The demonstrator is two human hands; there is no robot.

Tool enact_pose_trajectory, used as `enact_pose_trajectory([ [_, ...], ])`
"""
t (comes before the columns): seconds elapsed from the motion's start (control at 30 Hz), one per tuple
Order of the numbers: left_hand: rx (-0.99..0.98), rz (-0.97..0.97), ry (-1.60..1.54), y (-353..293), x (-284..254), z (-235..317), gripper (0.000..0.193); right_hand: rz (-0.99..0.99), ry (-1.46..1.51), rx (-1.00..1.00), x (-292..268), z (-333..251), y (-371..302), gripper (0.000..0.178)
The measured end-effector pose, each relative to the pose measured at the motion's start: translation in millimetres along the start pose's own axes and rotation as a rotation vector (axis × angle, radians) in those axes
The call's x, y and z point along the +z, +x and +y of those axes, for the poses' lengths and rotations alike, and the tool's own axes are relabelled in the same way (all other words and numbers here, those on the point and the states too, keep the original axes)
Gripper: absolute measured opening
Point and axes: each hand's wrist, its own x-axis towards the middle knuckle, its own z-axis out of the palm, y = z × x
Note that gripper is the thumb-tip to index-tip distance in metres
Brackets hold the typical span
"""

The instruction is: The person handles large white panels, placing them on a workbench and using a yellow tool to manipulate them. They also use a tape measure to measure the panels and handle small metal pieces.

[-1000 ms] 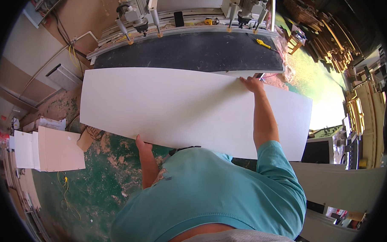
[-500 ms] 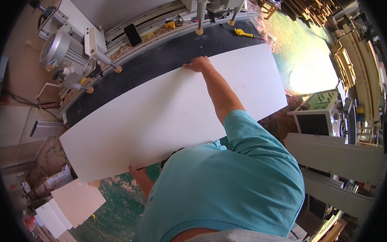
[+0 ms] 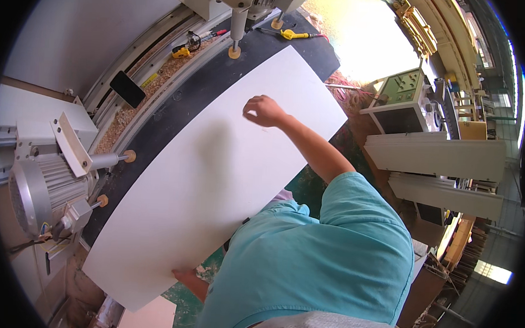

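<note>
Workshop bg, v. cluttered: bright floor patch (image 3: 360, 28) up top, green floor (image 3: 311, 186) past the near side, white boards (image 3: 436, 155) stacked off to the R. Along the far side, got a dark machine bed (image 3: 180, 106), bordered by metal rails (image 3: 161, 97) w/ wood chips (image 3: 114, 127) strewn btwn.

Got a big white panel (image 3: 156, 218) slanting across the middle, overlapping the bed on its far side, w/ near edge right by the teal shirt (image 3: 311, 246); flat on the bed or a touch above, can't tell.

And to the hands! Gripping the near edge w/ L hand (image 3: 187, 277), down toward the panel's lower end, thumb on top, rest of the fingers hidden. Holding R hand (image 3: 264, 111) over the upper half, empty, loosely curled, w/ a gap btwn thumb and fingers; looks clear of the surface, w/ a soft shadow on the white to its lower L.

Beyond the panel's top end, yellow air gun (image 3: 293, 35) on the bed. Black phone (image 3: 128, 89) across the rails, yellow tool (image 3: 181, 51) further up. Down L, silver motor (image 3: 59, 183) nr rods tipped w/ round tan pads (image 3: 130, 156). R of the panel, control box (image 3: 401, 88) w/ green face.
</note>
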Motion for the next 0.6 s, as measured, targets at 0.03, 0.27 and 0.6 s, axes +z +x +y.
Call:
enact_pose_trajectory([
  [0.03, -0.001, 0.01, 0.007, 0.6, 3.8, -1.2, 0.066, 0.117, -0.059, 0.073, -10.2, 39.9, -5.0, 0.011],
  [0.27, 0.102, 0.036, 0.101, -35.1, 64.8, -37.0, 0.072, 0.057, -0.657, 0.479, -119.0, 268.1, 30.9, 0.058],
  [0.6, -0.154, 0.342, -0.098, -154.7, 301.5, -182.4, 0.073, -0.075, -0.768, 0.029, -170.3, 403.7, 53.6, 0.049],
])
